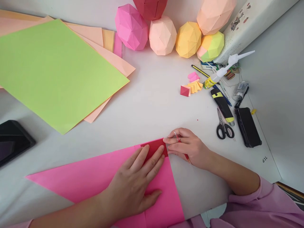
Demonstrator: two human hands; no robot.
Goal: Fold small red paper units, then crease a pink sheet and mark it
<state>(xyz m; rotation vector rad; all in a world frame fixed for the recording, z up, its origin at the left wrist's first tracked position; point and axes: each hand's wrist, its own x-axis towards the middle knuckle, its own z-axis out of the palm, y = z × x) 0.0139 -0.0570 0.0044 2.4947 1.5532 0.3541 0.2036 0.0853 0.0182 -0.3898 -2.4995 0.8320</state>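
My left hand (136,177) lies with fingers spread, pressing a small dark red paper piece (152,152) onto a large bright pink paper sheet (95,174). The red piece rests at the pink sheet's far right corner, partly hidden under my fingers. A slim red tool with a thin metal tip (177,136) is tucked between the fingers of my right hand (191,147); its exact kind I cannot make out. That hand's fingertips touch the corner and right edge of the papers. Part of the pink sheet is hidden under my left forearm.
Green paper (64,76) tops a stack at the left, above a black device (14,141). Faceted paper balls (162,35) line the back. To the right are folded paper bits (184,91), a glue bottle (215,77), a cutter (222,106), scissors (224,128) and a phone (248,126).
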